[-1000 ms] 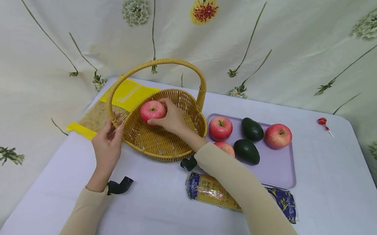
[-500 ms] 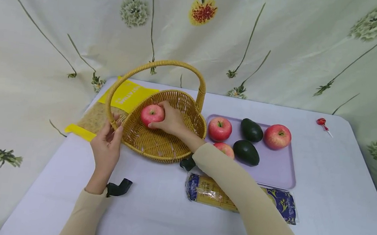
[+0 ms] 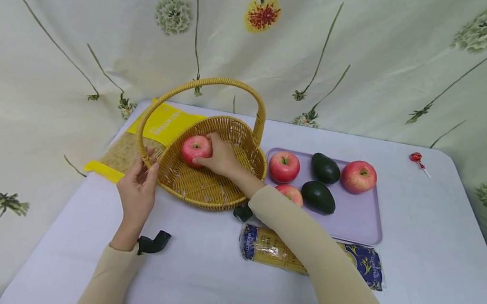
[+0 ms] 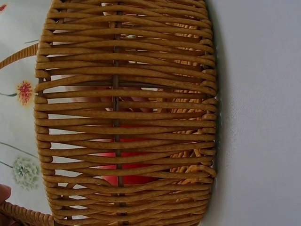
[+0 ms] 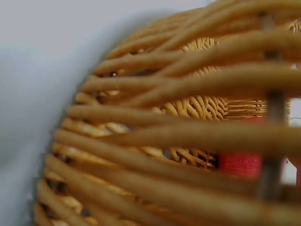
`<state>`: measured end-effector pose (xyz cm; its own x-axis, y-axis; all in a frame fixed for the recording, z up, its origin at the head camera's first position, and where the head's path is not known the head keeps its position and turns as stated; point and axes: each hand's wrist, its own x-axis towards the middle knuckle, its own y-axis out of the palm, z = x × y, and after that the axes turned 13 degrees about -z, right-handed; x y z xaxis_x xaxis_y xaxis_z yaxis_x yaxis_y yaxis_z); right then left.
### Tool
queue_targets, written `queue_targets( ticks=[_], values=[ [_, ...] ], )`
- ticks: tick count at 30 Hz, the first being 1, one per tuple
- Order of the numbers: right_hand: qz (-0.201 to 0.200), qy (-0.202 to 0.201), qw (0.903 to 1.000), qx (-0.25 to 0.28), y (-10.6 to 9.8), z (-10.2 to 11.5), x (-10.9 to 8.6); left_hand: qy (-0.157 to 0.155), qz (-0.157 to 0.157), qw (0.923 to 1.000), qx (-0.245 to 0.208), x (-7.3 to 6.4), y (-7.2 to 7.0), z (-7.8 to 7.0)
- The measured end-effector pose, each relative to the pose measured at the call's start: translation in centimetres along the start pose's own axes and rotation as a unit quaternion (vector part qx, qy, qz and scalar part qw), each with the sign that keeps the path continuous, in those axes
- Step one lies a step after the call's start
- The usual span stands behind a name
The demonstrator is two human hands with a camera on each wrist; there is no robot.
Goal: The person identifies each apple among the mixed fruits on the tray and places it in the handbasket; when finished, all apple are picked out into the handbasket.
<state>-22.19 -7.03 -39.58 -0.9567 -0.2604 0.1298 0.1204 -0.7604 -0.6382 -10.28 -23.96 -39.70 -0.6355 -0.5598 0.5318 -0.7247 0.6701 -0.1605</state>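
The left hand [image 3: 138, 186] pinches the lower end of the handle [image 3: 223, 81] while the right hand [image 3: 222, 157] grips an apple [image 3: 195, 149] inside the basket [image 3: 207, 201], between bag [image 3: 119, 151] and tray [image 3: 356, 218] on the desk [image 3: 199, 277].

Head view above, facing forward-down; wrist views close, sideways; basket [image 3: 208, 187] shared.

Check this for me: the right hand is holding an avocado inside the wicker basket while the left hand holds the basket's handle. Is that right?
The fruit is wrong: the head view shows the right hand holding a red apple inside the wicker basket. The left hand does hold the handle.
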Motion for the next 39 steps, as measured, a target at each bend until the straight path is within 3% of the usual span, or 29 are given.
queue_targets(
  ticks=[9, 14, 19, 26, 32, 39],
  values=[
    [0.002, 0.014, 0.9998, -0.011, -0.4, 0.3, -0.3, 0.001, 0.002, 1.0000, 0.000, 0.0, 0.0, 0.2],
    [0.011, -0.006, 0.9998, -0.013, -1.7, 1.1, -0.9, 0.003, 0.003, 1.0000, 0.002, 0.1, -0.1, 0.3],
    [0.031, -0.038, 0.9988, -0.005, -4.6, 1.9, -2.4, 0.002, 0.006, 1.0000, -0.002, 0.0, 0.0, 0.3],
    [0.029, -0.096, 0.9943, 0.036, -9.4, 1.0, -5.9, 0.006, 0.007, 1.0000, -0.001, 0.0, 0.0, 0.4],
    [0.033, -0.085, 0.9908, 0.100, -13.3, -0.1, -8.8, 0.010, 0.007, 0.9999, -0.005, 0.1, 0.0, 0.4],
    [0.004, -0.076, 0.9931, 0.090, -17.0, -2.4, -11.4, 0.006, 0.008, 0.9999, -0.003, 0.1, 0.0, 0.3]
  ],
)
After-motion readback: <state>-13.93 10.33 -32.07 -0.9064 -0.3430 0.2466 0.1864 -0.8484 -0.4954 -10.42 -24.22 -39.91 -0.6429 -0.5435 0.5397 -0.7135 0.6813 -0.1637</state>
